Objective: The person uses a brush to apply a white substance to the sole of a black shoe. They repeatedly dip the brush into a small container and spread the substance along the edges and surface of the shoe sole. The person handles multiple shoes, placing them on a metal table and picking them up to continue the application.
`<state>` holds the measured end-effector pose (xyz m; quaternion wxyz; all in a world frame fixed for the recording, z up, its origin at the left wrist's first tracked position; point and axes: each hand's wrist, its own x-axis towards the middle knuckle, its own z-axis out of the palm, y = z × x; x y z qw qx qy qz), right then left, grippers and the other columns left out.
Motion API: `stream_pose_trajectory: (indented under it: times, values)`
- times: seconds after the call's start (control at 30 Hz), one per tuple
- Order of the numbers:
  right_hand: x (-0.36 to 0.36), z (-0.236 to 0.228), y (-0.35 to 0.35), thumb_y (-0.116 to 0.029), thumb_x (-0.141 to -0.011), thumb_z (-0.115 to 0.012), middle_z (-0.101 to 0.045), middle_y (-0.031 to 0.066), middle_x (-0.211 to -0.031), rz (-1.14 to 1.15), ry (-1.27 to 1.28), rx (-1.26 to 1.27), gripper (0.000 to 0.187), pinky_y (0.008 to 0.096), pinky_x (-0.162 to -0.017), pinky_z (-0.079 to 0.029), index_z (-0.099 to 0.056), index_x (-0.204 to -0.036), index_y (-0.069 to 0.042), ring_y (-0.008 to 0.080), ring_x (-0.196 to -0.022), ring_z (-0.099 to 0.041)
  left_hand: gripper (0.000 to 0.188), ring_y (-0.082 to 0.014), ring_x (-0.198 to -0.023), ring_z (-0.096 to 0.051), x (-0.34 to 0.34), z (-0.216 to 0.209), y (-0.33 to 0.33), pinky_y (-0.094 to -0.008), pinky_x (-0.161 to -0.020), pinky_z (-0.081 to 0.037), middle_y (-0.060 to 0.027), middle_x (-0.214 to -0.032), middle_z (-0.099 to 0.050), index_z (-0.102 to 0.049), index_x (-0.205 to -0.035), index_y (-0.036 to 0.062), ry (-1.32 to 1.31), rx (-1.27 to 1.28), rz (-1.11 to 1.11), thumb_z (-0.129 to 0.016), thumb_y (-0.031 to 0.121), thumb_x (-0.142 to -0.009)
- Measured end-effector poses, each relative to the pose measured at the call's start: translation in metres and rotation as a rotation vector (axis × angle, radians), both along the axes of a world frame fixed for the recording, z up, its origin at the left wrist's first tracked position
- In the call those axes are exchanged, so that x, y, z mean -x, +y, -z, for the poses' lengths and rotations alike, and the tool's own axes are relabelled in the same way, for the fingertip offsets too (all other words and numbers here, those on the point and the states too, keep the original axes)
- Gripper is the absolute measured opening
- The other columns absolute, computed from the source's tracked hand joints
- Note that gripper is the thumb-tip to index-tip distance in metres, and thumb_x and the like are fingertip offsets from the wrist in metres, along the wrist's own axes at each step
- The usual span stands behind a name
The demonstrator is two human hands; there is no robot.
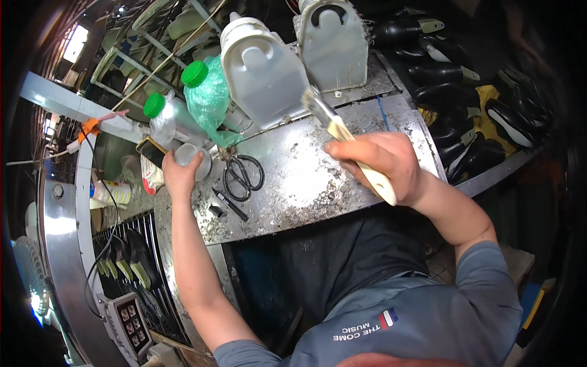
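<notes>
The brush (338,128) is held above the bench (287,211), tight in the right grip (388,160). Near the bench's left edge, the cup (184,153) is held by the half-closed left grip (179,176). No shoe (445,93) is being brushed.

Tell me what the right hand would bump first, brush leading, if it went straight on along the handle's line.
Probably the left grey-white jug: the brush in the right hand points toward its lower right edge, though one view leaves depth unclear.

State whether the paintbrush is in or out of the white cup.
Out: the right hand holds the paintbrush above the bench, apart from the cup.
</notes>
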<state>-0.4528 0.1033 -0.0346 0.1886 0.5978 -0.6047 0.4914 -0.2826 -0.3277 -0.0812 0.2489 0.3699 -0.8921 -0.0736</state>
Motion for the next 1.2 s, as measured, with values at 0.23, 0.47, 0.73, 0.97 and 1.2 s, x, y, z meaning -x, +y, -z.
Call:
stream_pose_trajectory:
  times: [0.23, 0.47, 0.73, 0.97, 1.2]
  values:
    - [0.054, -0.057, -0.073, -0.016, -0.092, -0.062, -0.07, 0.0066, -0.079, 0.165, 0.208, 0.108, 0.027, 0.0396, -0.063, -0.054, -0.066, -0.118, -0.015, 0.0281, -0.072, -0.071, 0.091, -0.041, -0.134, -0.051, -0.013, -0.001, 0.013, -0.0465, -0.113, -0.04, -0.0281, -0.141, -0.055, -0.051, -0.141, -0.0095, 0.195, -0.092, -0.009, -0.085, 0.046, -0.077]
    - [0.111, -0.068, -0.169, -0.018, -0.087, -0.065, -0.071, 0.0063, -0.102, 0.379, 0.385, 0.045, 0.037, 0.0416, -0.082, -0.056, -0.065, -0.123, -0.016, 0.0284, -0.099, -0.069, 0.066, -0.0284, -0.112, -0.062, 0.037, -0.063, 0.117, -0.0429, -0.098, -0.05, -0.0158, -0.126, -0.063, -0.058, -0.133, -0.0002, 0.39, -0.025, 0.382, -0.087, 0.021, -0.078]
    - [0.109, -0.086, -0.164, -0.019, -0.09, -0.059, -0.072, 0.0017, -0.1, 0.314, 0.329, -0.038, 0.032, 0.0397, -0.078, -0.059, -0.067, -0.121, -0.021, 0.0268, -0.096, -0.07, 0.085, -0.0373, -0.117, -0.059, 0.141, -0.073, 0.149, -0.0456, -0.101, -0.049, -0.0195, -0.124, -0.061, -0.051, -0.133, 0.0004, 0.243, 0.267, 0.217, -0.095, 0.026, -0.064]
    - [0.101, -0.096, -0.164, -0.019, -0.091, -0.058, -0.072, 0.0077, -0.09, 0.353, 0.269, -0.231, 0.025, 0.0416, -0.072, -0.058, -0.066, -0.114, -0.02, 0.0299, -0.089, -0.072, 0.089, -0.0404, -0.105, -0.058, 0.156, -0.052, 0.15, -0.0474, -0.092, -0.048, -0.0197, -0.109, -0.06, -0.052, -0.121, -0.0033, 0.297, 0.463, 0.217, -0.1, 0.03, -0.054]
    - [0.079, -0.081, -0.135, -0.023, -0.089, -0.062, -0.071, 0.0045, -0.085, 0.218, 0.327, -0.034, 0.022, 0.04, -0.068, -0.057, -0.069, -0.11, -0.02, 0.0276, -0.083, -0.072, 0.083, -0.0402, -0.1, -0.058, 0.129, -0.036, 0.161, -0.0482, -0.088, -0.048, -0.0195, -0.105, -0.059, -0.052, -0.116, -0.0025, 0.401, 0.526, 0.269, -0.099, 0.032, -0.058]
